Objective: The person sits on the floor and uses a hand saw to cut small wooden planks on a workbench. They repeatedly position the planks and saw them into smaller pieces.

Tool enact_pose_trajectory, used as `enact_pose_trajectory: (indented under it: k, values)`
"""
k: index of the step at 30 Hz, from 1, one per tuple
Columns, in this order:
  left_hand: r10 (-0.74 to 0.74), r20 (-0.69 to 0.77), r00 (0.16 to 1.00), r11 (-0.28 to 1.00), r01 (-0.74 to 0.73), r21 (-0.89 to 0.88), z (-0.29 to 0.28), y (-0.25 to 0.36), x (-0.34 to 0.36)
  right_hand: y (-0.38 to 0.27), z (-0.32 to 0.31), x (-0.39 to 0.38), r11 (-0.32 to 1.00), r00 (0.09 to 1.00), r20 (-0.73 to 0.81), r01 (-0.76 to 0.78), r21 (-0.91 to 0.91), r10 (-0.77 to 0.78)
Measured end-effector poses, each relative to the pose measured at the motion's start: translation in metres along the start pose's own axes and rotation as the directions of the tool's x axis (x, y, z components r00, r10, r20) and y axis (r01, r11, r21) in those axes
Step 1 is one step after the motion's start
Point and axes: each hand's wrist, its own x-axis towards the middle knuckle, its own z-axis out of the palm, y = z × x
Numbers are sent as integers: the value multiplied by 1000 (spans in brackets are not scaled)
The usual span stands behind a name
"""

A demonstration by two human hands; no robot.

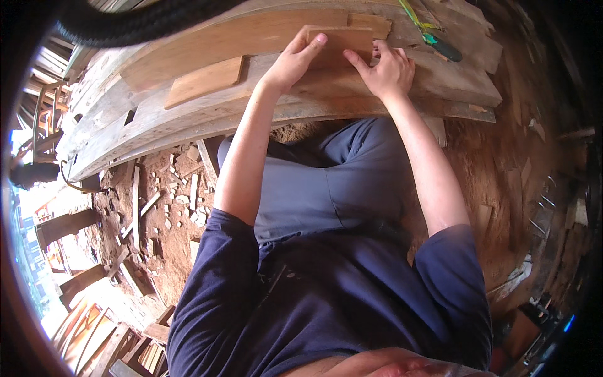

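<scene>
Near the top of the head view a small rectangular wooden board point(339, 47) is raised over the workbench planks point(465, 81). My left hand point(295, 63) grips its left side, thumb on the face near the top corner. My right hand point(386, 69) is at its right side, thumb against the lower face and fingers curled at the edge. A similar flat board point(204, 81) lies to the left on the planks, in front of a longer brown board point(157, 53). A green and black hand tool point(443, 47) lies at the back right.
My legs point(320, 188) are under the bench edge. Wood offcuts point(138, 207) and sawdust cover the ground to the left; stacked slats point(50, 94) stand at the far left. Tools and scraps point(540, 213) lie at the right. A thick black hose or cable point(138, 25) crosses the upper left.
</scene>
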Motion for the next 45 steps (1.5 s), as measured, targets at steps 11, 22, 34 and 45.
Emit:
enact_pose_trajectory:
  k: [11, 22, 34, 45]
  values:
    - [630, -7, 776, 183, -140, 973, -51, -11, 31, 11, 10, 1, 998, 998, -56, 25, 51, -22]
    - [571, -15, 821, 21, 4, 1000, -64, 3, 12, 16, 18, -5, 984, 965, -261, 48, 170, -3]
    - [174, -15, 985, 282, -35, 959, -29, 1, -42, 18, 25, -10, 946, 920, -362, -29, 322, 152]
    - [-23, 17, 1000, 151, -14, 988, 19, -8, -32, 16, 27, -8, 962, 908, -407, 12, 273, 104]
